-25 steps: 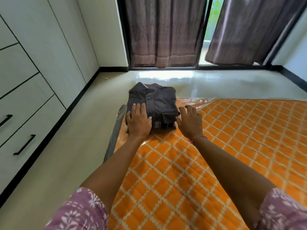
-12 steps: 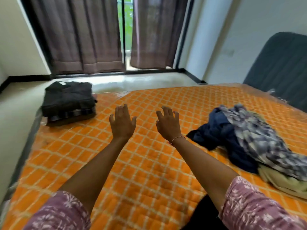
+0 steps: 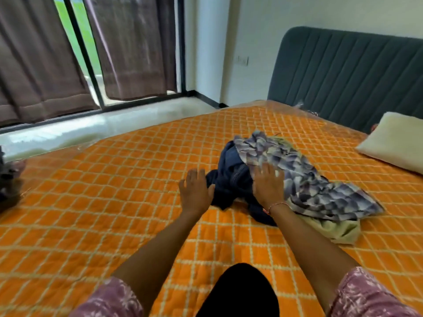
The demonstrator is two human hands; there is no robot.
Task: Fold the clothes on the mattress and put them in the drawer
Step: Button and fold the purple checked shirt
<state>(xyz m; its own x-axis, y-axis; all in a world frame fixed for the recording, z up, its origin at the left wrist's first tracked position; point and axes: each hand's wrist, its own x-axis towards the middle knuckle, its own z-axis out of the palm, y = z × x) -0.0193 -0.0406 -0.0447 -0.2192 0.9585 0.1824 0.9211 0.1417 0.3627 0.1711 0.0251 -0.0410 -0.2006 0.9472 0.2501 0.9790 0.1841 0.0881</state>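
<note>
Orange quilted mattress point(image 3: 114, 225) is running bare under both your forearms, so nearest to you nothing is lying in the way. Your left hand point(image 3: 195, 193) is hovering flat just beside the near-left edge of the unfolded pile, fingers point(image 3: 194, 177) straight and slightly spread, holding nothing; whether its thumb side is touching cloth the blur is not letting you tell. Your right hand point(image 3: 269, 188) is reaching a little further and is already over the pile, fingers straight, gripping nothing, lying where the dark blue garment point(image 3: 231, 179) is meeting the patterned grey-purple garment point(image 3: 309, 179). That makes the right hand the nearer one to the clothes. The pile is lying ahead and to the right of both hands, and its long axis is running from the far left, by the blue garment, down to the near right, where a pale green garment point(image 3: 332, 229) is peeking out from beneath the patterned one. The patterned garment is lying on top, so it is probably the easiest to lift first, with the left hand crossing rightward to help. Further off, a cream pillow point(image 3: 393, 140) is sitting against the grey headboard point(image 3: 343, 72). A dark folded stack point(image 3: 9, 179) is resting at the far left edge, well apart from your hands.
</note>
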